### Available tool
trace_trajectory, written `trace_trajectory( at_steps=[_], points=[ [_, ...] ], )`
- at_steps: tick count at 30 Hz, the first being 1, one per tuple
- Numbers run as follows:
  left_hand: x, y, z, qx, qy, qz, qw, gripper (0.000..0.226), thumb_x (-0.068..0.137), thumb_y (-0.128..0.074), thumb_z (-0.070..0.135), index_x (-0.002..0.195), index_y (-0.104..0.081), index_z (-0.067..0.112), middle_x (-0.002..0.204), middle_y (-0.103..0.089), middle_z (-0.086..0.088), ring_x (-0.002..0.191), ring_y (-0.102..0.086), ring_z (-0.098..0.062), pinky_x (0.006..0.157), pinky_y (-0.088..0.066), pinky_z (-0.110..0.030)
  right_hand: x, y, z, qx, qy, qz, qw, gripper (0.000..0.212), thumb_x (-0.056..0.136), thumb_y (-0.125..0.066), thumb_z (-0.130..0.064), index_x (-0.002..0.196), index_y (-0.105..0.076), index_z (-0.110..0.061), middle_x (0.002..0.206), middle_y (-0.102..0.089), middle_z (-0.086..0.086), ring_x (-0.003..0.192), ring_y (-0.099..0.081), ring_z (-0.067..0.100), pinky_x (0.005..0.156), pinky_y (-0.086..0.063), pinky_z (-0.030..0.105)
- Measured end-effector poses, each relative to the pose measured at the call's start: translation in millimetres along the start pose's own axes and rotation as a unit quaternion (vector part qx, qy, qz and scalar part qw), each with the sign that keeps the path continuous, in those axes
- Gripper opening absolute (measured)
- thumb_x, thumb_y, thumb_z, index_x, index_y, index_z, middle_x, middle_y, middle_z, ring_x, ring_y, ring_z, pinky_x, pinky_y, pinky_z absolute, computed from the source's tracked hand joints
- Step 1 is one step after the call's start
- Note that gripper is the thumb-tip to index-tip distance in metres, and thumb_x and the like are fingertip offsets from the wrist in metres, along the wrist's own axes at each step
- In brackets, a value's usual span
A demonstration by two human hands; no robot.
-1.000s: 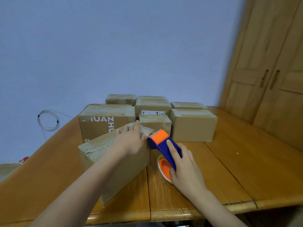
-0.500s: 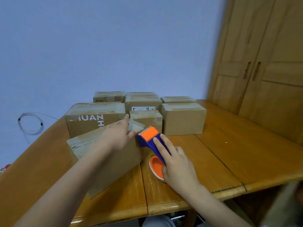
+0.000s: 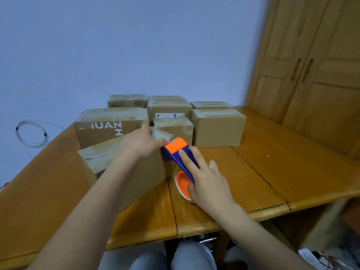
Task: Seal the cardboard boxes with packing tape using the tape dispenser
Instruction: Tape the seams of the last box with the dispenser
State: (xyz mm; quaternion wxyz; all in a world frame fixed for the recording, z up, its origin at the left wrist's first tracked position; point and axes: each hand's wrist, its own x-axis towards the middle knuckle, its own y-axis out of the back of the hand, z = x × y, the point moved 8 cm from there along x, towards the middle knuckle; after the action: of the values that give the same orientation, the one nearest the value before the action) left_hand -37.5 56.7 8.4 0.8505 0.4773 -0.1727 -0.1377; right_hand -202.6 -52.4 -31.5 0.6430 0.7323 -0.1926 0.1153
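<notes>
Head view: right hand point(image 3: 209, 183) grips the blue-and-orange tape dispenser point(image 3: 178, 154) against the nearest cardboard box point(image 3: 124, 172); left hand point(image 3: 141, 142), fingers relaxed, presses its taped top.

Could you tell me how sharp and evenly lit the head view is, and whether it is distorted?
Head view: soft, even light, with no hard shadows or glare; the dispenser, both hands and the nearest box are fairly sharp; the bottom right corner is smeared; wide-angle distortion makes the wardrobe lean and bows the table edge.
</notes>
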Motion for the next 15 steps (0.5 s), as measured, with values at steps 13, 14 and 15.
trace_trajectory(
  at_steps=[13, 14, 15],
  points=[
    [1, -2, -1, 0.045, -0.006, 0.019, 0.999, 0.09, 0.083, -0.051, 0.064, 0.152, -0.01, 0.026, 0.145, -0.045, -0.001, 0.125, -0.049, -0.029, 0.097, -0.045, -0.046, -8, 7, -2, -0.075, -0.017, -0.09, 0.993, 0.075, 0.097, -0.045, -0.029, 0.15, 0.009, -0.037, 0.159, 0.008, -0.007, 0.117, -0.038, 0.023, 0.079, -0.047, 0.025],
    [1, -2, 0, 0.055, -0.009, 0.021, 0.998, 0.088, 0.085, -0.051, 0.062, 0.153, -0.01, 0.025, 0.144, -0.046, -0.002, 0.124, -0.049, -0.029, 0.097, -0.045, -0.045, -11, 8, 0, -0.078, -0.021, -0.105, 0.991, 0.073, 0.097, -0.043, -0.029, 0.15, 0.007, -0.039, 0.159, 0.007, -0.009, 0.115, -0.038, 0.023, 0.079, -0.047, 0.026],
    [1, -1, 1, 0.062, -0.015, 0.023, 0.998, 0.087, 0.086, -0.05, 0.061, 0.153, -0.01, 0.023, 0.144, -0.046, -0.003, 0.124, -0.05, -0.029, 0.097, -0.045, -0.044, -13, 10, 2, -0.078, -0.026, -0.113, 0.99, 0.072, 0.097, -0.042, -0.029, 0.149, 0.005, -0.041, 0.158, 0.006, -0.011, 0.114, -0.039, 0.023, 0.079, -0.046, 0.026]
  ],
)
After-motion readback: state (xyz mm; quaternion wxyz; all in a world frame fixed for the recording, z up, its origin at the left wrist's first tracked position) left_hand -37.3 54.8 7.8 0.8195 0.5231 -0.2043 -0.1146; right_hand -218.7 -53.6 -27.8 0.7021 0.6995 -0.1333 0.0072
